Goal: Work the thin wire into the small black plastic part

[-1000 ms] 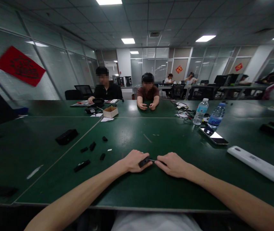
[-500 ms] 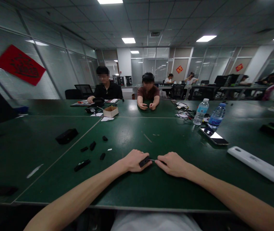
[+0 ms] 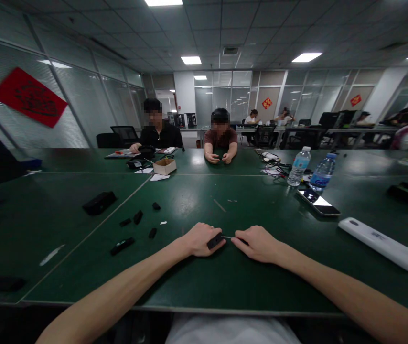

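My left hand (image 3: 199, 240) holds a small black rectangular plastic part (image 3: 214, 241) between its fingers, just above the green table (image 3: 204, 282). My right hand (image 3: 257, 244) is beside it and pinches a thin metal pin (image 3: 228, 237), whose tip reaches the black part's end. Several similar black pieces (image 3: 137, 217) lie on the table to the left of my hands, including a longer one (image 3: 122, 246). Part of the black part is hidden by my fingers.
A black case (image 3: 99, 203) lies at left, and a white power bank (image 3: 383, 244) at right. A smartphone (image 3: 318, 203) and water bottles (image 3: 299, 166) stand beyond it. Two seated people work across the table, near a cardboard box (image 3: 164, 166).
My hands have barely moved. The black part and pin stay in about the same place, and the view has shifted very slightly.
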The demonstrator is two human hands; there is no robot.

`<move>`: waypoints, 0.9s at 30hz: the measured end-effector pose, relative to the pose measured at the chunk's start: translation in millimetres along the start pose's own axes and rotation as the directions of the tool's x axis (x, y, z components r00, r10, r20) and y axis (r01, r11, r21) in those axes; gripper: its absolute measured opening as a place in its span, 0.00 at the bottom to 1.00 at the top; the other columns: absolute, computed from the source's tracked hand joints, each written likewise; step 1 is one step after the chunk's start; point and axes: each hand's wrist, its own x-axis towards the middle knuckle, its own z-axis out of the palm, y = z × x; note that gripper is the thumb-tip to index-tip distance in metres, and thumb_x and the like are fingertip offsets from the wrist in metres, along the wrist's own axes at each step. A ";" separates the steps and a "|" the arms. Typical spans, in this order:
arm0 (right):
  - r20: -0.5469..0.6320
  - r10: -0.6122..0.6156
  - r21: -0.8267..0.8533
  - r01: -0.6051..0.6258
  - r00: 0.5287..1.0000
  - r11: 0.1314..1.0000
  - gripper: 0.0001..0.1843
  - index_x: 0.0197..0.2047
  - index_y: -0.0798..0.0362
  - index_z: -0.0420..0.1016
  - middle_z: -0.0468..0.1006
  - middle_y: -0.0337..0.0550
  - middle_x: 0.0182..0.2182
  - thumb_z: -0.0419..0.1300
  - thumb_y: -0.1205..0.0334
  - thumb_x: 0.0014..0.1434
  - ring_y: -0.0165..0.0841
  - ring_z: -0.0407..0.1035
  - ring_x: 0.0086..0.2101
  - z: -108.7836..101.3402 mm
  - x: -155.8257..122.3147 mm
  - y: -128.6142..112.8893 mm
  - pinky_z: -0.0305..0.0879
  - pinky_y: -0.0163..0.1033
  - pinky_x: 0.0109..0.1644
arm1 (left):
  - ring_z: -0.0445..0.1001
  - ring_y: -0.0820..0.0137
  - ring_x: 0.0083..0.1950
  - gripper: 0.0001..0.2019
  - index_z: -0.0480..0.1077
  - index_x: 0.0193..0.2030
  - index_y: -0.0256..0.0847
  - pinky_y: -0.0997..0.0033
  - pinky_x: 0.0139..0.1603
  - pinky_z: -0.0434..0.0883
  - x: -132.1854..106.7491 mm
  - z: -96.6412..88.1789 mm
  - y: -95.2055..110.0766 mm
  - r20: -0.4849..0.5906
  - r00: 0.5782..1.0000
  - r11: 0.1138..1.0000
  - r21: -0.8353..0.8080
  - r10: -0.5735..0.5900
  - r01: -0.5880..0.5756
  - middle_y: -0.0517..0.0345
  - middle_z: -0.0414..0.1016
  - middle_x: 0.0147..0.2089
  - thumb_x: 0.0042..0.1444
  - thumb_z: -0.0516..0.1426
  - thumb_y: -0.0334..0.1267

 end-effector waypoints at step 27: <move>0.022 0.014 -0.027 -0.014 1.000 1.000 0.23 0.36 0.53 0.72 0.77 0.43 0.28 0.42 0.49 0.70 0.33 0.70 0.28 -2.8 -0.5 -3.3 0.57 0.35 0.34 | 0.75 0.65 0.29 0.08 0.65 0.37 0.42 0.70 0.30 0.68 0.3 0.9 -1.6 0.023 1.000 0.999 -0.036 0.011 -0.010 0.55 0.76 0.30 0.60 0.50 0.42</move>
